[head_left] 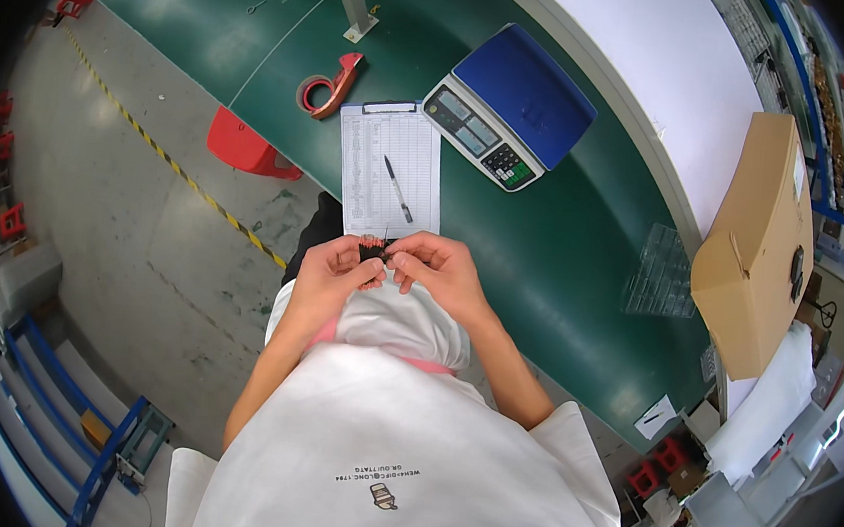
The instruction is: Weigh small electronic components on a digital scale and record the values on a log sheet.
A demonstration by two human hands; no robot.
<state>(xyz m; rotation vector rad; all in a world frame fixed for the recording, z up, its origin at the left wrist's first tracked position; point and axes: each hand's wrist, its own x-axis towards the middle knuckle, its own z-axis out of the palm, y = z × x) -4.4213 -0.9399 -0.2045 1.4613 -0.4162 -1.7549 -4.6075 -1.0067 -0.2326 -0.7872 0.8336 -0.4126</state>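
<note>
Close to my body, just past the table's near edge, both hands meet around a small dark piece with red bits (372,249); its kind is too small to make out. My left hand (329,273) pinches it from the left, fingers curled. From the other side, the thumb and fingers of my right hand (438,271) close on its right end. Directly beyond my hands lies a clipboard with a printed sheet (365,173), and a pen (397,188) rests slantwise on the paper.
A blue-topped weighing scale (527,92) stands right of the clipboard. Beyond it on the left sits a red tape dispenser (339,86). Clear plastic trays (662,273) and a cardboard box (759,253) are at the right. A red stool (244,144) stands by the green table (561,276).
</note>
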